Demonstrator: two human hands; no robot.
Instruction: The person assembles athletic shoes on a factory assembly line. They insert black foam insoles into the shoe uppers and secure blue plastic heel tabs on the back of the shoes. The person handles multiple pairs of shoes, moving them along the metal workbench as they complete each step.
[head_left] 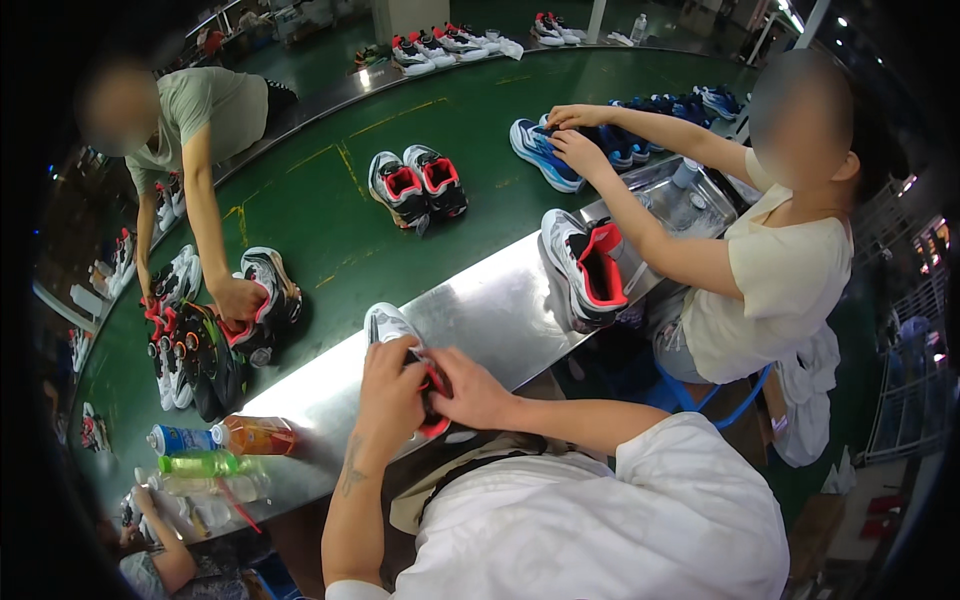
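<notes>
A white and grey sneaker (388, 322) with red lining rests at the metal edge of the worktable, its toe pointing away from me. My left hand (393, 385) is closed on its upper, fingers bent over the opening. From the other side my right hand (470, 388) grips the shoe's collar, fingertips near those of the left. My hands cover most of the laces and tongue, so what the fingertips pinch there is hidden. To the right on the metal ledge stands another sneaker (585, 272) with red lining.
A pair of sneakers (418, 190) sits on the green belt (330, 235) ahead. Bottles (255, 437) stand at the left on the metal ledge (480, 300). A co-worker at the right handles a blue shoe (548, 155); another, far left, reaches into grouped shoes (205, 360).
</notes>
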